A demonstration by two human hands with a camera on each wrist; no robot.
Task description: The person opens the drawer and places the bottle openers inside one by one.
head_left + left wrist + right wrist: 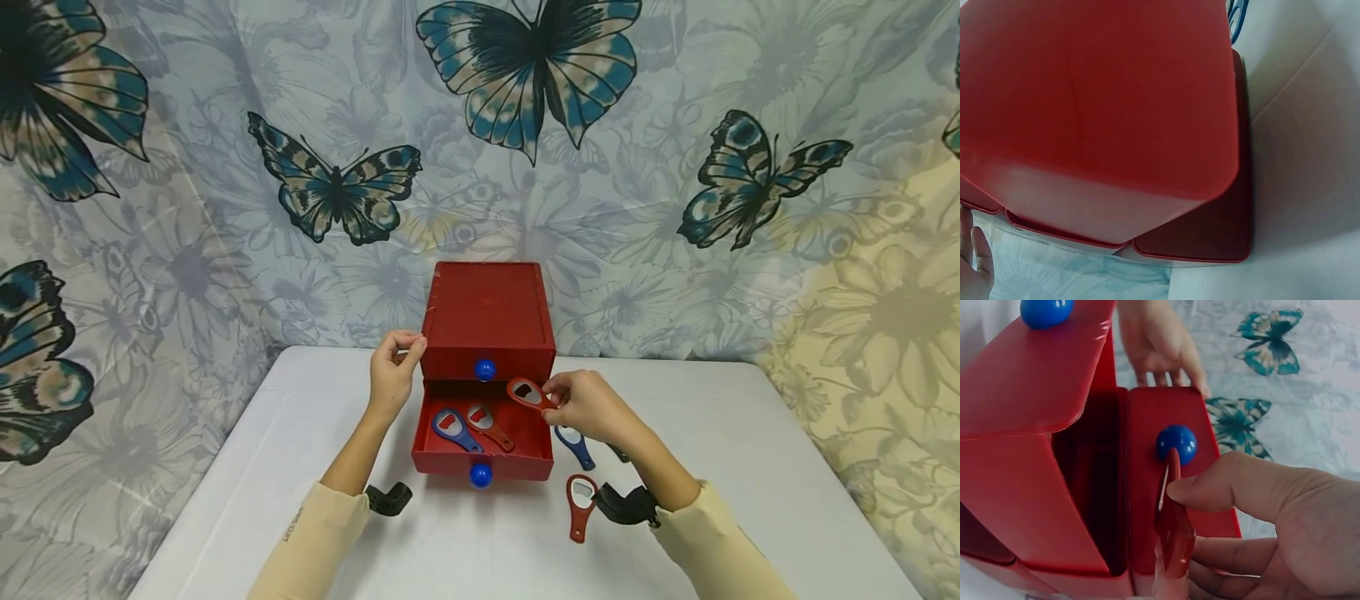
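A small red drawer cabinet [487, 304] stands on the table, its upper drawer closed and its lower drawer [480, 465] pulled out. My right hand [592, 406] pinches a red bottle opener [525, 392] by its handle, above the right side of the lower drawer; the right wrist view shows this opener [1175, 537] between thumb and fingers. Inside the drawer lie a blue bottle opener [453, 429] and another red bottle opener [491, 427]. With fairly straight fingers, my left hand [392, 375] touches the cabinet's upper left front corner; most of it is outside the left wrist view.
On the white table [720, 483], right of the drawer, lie a blue bottle opener [576, 450], a red one [580, 517] and a dark piece [618, 452] partly hidden by my right arm. Blue knobs [481, 476] stick out from the drawer fronts. A butterfly-print cloth [622, 308] hangs behind.
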